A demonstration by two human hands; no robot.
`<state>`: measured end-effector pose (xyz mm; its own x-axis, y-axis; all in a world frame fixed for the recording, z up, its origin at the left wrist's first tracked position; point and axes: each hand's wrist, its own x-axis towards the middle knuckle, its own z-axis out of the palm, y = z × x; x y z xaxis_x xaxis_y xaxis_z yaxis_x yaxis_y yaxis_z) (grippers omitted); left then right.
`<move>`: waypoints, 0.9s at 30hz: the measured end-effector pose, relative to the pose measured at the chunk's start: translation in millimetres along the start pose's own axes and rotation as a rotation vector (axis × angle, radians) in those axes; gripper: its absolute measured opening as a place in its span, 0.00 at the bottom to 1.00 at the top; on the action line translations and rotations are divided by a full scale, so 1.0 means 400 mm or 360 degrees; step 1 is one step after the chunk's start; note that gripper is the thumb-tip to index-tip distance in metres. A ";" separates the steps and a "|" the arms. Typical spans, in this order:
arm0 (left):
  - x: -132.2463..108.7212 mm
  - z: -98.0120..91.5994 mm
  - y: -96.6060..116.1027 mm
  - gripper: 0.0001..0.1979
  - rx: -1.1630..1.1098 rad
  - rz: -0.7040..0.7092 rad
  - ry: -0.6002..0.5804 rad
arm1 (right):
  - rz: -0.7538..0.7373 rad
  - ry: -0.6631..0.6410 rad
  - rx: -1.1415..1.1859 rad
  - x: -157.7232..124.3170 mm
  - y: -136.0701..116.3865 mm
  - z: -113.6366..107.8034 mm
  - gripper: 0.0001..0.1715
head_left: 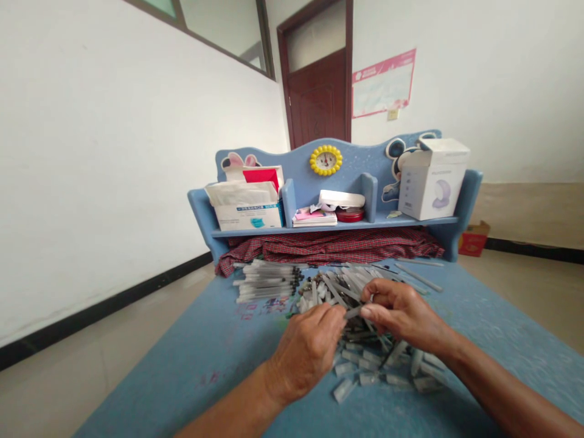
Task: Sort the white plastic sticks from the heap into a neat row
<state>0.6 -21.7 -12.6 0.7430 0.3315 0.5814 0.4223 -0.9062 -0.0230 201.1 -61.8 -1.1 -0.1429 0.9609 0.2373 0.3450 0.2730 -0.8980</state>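
Observation:
My left hand and my right hand meet over the middle of a blue desk. Between their fingertips is a slim, greyish translucent tube; both hands pinch it, one at each end. Beneath and behind them lies a loose heap of similar thin tubes and dark slender pieces. Short clear caps are scattered on the near side of the heap. To the left, a stack of frosted tubes with black ends lies in rows. My left fingertips are partly hidden behind the hand.
Behind the heap, a red checked cloth lies under a blue shelf. The shelf holds a mask box, booklets, a red round tin and a tall white box. Several long tubes lie at the right.

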 end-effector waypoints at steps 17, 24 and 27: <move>-0.001 0.007 0.003 0.10 -0.0007 0.0027 0.0049 | 0.0106 -0.0081 -0.0004 0.002 -0.001 0.004 0.16; 0.001 0.010 -0.002 0.09 0.0010 0.0029 0.0098 | 0.0134 -0.0039 -0.0150 0.003 0.001 0.002 0.23; 0.002 0.009 -0.002 0.09 0.0002 0.0039 0.0103 | 0.0155 -0.0095 -0.0021 0.002 0.003 0.002 0.20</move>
<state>2.8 -19.9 -14.8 0.7179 0.2917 0.6321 0.4052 -0.9134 -0.0388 200.6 -60.8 -2.3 -0.1628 0.9785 0.1264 0.3721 0.1795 -0.9107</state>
